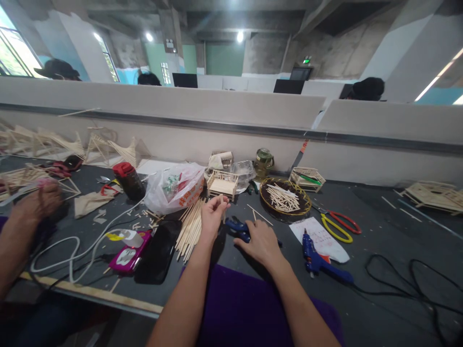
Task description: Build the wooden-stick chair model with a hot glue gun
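Observation:
My left hand (213,214) is closed in a pinch on a short wooden stick (223,208), in front of a small stick-built model (221,184). My right hand (262,241) lies low over blue-handled pliers (236,224), its thumb spread apart to the left. Part of the pliers is hidden under that hand, so I cannot tell how firmly it touches them. Beside my left forearm lies a bundle of thin wooden sticks (190,229). Loose sticks (263,216) rest just beyond my right fingers.
A yellow-rimmed basket (307,208) of short sticks stands behind my right hand. To the right are scissors (338,227), a blue glue gun (318,260) and its cable. A phone (158,253), plastic bag (177,188) and dark bottle (128,183) lie left, near another person's hand (36,205).

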{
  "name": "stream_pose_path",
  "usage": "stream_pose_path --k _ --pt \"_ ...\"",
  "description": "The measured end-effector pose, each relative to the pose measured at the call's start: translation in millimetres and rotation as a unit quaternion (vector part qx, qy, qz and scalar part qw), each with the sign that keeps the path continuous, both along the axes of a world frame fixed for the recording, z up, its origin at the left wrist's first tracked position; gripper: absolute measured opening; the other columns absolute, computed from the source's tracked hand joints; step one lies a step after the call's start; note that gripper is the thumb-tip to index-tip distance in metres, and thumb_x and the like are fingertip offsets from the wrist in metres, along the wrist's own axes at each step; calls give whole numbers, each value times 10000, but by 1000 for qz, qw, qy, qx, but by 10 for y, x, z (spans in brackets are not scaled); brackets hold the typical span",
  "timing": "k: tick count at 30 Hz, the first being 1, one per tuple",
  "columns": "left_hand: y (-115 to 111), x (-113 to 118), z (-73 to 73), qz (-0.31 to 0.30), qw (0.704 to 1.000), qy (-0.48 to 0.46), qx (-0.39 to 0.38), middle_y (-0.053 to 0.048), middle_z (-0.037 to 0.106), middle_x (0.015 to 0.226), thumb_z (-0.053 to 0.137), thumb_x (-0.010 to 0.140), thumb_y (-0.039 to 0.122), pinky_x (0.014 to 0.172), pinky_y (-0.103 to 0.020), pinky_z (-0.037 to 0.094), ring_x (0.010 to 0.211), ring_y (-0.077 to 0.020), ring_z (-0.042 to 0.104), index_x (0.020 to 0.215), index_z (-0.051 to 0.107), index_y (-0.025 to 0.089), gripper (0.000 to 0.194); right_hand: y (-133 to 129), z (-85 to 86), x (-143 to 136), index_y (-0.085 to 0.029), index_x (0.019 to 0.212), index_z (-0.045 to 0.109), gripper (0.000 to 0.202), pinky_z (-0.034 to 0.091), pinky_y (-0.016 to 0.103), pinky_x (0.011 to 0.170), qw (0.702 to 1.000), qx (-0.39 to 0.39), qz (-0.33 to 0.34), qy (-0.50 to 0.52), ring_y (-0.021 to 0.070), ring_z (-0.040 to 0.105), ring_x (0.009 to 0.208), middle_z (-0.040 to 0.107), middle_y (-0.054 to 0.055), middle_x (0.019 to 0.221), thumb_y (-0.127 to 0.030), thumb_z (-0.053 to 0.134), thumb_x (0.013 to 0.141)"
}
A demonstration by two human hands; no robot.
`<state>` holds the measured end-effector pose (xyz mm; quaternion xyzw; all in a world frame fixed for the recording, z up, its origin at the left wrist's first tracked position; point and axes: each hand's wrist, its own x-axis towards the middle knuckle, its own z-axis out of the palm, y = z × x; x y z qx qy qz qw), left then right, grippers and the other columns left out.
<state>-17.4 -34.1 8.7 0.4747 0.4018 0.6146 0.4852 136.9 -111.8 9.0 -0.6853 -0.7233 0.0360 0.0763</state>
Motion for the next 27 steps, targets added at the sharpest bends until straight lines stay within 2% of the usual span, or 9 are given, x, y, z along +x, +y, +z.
stream_pose_path --k 2,4,8,10,12,17,21,24,27 --pt "-18 28 24 -20 998 -46 -22 -51 718 858 727 705 307 810 -323 529 806 -180 676 853 698 148 219 -15 -11 -30 -198 1081 664 630 423 362 810 1000 -12 19 2 319 589 1034 643 139 1057 -724 607 740" --pt "-31 43 34 -30 997 -67 -35 -63 727 854 761 679 313 832 -339 529 816 -186 686 878 705 142 268 -1 -20 -27 -199 1055 671 602 422 326 789 999 -8 16 27 280 604 1005 654 125 1027 -727 533 799" --pt "-37 57 22 -43 995 -86 -37 -88 747 884 786 672 330 846 -353 532 807 -193 701 1009 699 135 399 104 -55 94 -208 1010 659 364 403 272 737 996 40 -65 54 201 626 959 682 78 985 -494 437 967" --pt "-40 68 16 -52 994 -88 -38 -94 752 900 788 675 343 844 -354 532 801 -196 705 1072 686 137 459 163 -87 175 -204 993 658 281 396 266 714 994 39 -100 33 198 627 952 683 77 986 -422 484 961" --pt "-47 84 11 -63 994 -83 -41 -98 755 911 785 682 351 843 -356 530 809 -203 709 1101 678 139 482 209 -123 236 -197 974 666 261 396 267 698 993 21 -113 12 206 625 946 679 87 981 -416 528 938" --pt "-50 127 -42 -92 993 -64 -34 -105 757 929 766 693 333 875 -371 520 857 -221 712 1023 702 143 386 252 -187 267 -198 952 674 185 398 256 684 994 6 -109 -3 203 627 959 676 78 990 -296 519 934" --pt "-23 153 -134 -118 992 -21 -37 -84 758 876 750 671 301 887 -383 516 841 -216 705 883 726 149 262 247 -211 267 -194 922 678 224 378 251 646 993 13 -119 7 196 636 920 682 76 965 -227 457 931" --pt "-5 165 -183 -116 992 -1 -40 -68 753 837 731 668 285 883 -375 517 827 -204 697 829 726 151 210 240 -209 287 -204 885 680 235 371 250 646 990 33 -130 52 188 633 882 685 63 927 -246 452 922" --pt "0 164 -195 -103 993 -23 -43 -62 750 838 745 658 298 885 -368 519 827 -196 698 827 718 152 225 245 -190 325 -214 866 675 230 381 246 669 976 91 -143 138 175 624 860 687 43 896 -278 459 908"
